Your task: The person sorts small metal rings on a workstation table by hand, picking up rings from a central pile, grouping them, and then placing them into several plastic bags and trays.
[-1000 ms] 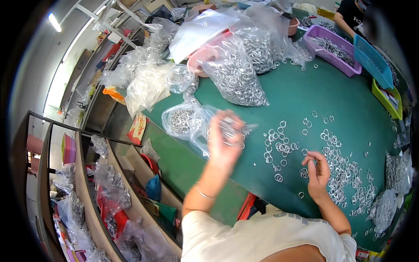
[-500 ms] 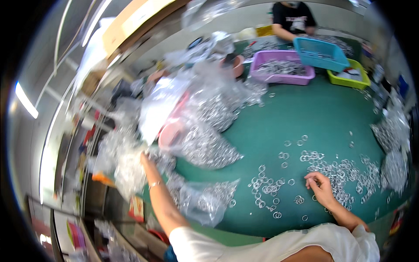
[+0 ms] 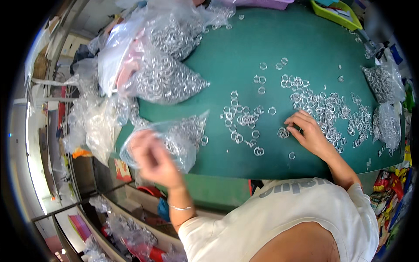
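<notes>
Many small silver metal rings (image 3: 329, 115) lie loose on a green table. My right hand (image 3: 307, 133) rests at the left edge of the main pile, fingers bent, with thumb and forefinger apart and nothing visible held. Beside its fingertips sits a small cluster of rings (image 3: 283, 132). My left hand (image 3: 155, 159), smeared by motion, is raised over the near left table edge, in front of a clear plastic bag (image 3: 185, 150) partly filled with rings. Whether its fingers hold the bag cannot be made out. A looser group of rings (image 3: 244, 118) lies between the hands.
Large clear bags full of rings (image 3: 168, 81) stand at the far left, near crumpled plastic bags (image 3: 100, 126). More ring bags (image 3: 386, 124) line the right edge. A lime green basket (image 3: 336, 15) and a purple basket (image 3: 270, 3) stand at the back. Below left are open drawers (image 3: 126, 198).
My left hand has come back from the crumpled bags at the left toward the near ring bag. My right hand has shifted to the small ring cluster. The view has tilted downward.
</notes>
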The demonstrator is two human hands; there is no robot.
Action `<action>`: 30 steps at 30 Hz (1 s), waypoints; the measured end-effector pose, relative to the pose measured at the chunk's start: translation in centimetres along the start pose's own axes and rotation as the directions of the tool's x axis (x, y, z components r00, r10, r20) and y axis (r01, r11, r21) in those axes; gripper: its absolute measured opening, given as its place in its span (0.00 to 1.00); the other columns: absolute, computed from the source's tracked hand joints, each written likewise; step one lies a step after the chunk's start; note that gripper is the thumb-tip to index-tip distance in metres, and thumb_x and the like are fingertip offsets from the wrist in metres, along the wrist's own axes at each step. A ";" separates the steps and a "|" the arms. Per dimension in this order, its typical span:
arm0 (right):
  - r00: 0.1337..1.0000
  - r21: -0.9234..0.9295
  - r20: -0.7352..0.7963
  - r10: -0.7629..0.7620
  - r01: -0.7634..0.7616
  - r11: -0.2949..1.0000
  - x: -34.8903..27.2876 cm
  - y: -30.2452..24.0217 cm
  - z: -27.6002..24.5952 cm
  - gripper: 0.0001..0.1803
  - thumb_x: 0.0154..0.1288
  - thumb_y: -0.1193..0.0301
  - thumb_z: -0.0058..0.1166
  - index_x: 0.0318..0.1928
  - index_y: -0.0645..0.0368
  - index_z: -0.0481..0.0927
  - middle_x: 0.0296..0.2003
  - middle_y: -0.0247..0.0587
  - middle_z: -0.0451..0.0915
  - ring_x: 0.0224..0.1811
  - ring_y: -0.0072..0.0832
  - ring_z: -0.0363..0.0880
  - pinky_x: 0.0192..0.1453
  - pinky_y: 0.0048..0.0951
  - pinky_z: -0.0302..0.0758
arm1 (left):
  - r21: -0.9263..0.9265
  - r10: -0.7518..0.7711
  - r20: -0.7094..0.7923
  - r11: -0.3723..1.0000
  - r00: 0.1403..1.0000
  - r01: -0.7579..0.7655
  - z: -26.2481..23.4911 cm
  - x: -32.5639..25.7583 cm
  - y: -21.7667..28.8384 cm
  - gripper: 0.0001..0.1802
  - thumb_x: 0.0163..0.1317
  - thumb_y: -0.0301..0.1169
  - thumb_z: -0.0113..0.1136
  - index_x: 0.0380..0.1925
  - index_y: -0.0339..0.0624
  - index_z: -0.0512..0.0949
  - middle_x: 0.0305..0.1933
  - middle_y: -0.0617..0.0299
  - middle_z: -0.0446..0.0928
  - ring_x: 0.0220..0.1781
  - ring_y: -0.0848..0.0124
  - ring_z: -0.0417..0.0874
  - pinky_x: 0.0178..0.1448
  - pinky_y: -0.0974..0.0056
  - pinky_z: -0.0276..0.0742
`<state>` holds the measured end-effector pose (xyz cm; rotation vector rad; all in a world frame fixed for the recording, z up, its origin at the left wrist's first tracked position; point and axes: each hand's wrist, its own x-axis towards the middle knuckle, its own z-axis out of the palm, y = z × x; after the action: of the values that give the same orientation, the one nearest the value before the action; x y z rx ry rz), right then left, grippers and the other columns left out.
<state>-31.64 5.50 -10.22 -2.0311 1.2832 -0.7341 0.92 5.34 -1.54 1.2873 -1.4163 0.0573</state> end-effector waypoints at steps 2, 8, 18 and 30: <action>0.998 0.027 0.043 -0.046 0.044 0.999 0.0 -1.0 1.4 0.09 0.54 0.76 0.57 0.37 0.62 0.76 0.29 0.42 0.74 0.35 0.40 0.71 0.44 0.36 0.69 | 0.016 -0.032 0.396 0.999 0.918 0.028 1.7 -4.8 0.9 0.10 0.54 0.16 0.53 0.36 0.35 0.76 0.41 0.56 0.76 0.47 0.65 0.75 0.47 0.65 0.72; 0.955 -0.145 0.089 -0.284 0.295 0.944 2.5 -2.1 6.5 0.18 0.48 0.76 0.60 0.43 0.60 0.75 0.42 0.39 0.72 0.44 0.37 0.69 0.46 0.35 0.69 | 0.237 -0.298 0.529 0.951 0.794 0.199 6.5 -13.8 -0.5 0.18 0.49 0.19 0.62 0.42 0.37 0.75 0.43 0.55 0.70 0.44 0.57 0.71 0.51 0.58 0.66; 0.869 0.871 0.441 0.224 -0.475 0.127 0.5 0.6 2.2 0.12 0.69 0.69 0.41 0.42 0.65 0.74 0.36 0.35 0.74 0.36 0.20 0.73 0.35 0.21 0.70 | 0.180 -0.191 0.508 0.977 0.840 0.113 7.1 -13.0 0.2 0.10 0.51 0.20 0.59 0.35 0.37 0.75 0.43 0.54 0.70 0.41 0.56 0.70 0.45 0.58 0.68; 0.955 -0.204 0.021 -0.297 0.295 0.933 4.7 0.0 6.5 0.15 0.50 0.74 0.60 0.41 0.59 0.75 0.31 0.40 0.69 0.35 0.34 0.69 0.38 0.33 0.66 | -0.094 -0.252 0.579 0.924 0.775 0.371 8.4 -13.9 1.3 0.12 0.52 0.13 0.50 0.36 0.35 0.76 0.38 0.53 0.71 0.38 0.57 0.73 0.43 0.60 0.70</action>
<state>-25.12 2.50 -13.91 -2.4274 1.1066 -0.7733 -9.30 9.16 -13.58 1.4113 -1.6144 -0.7367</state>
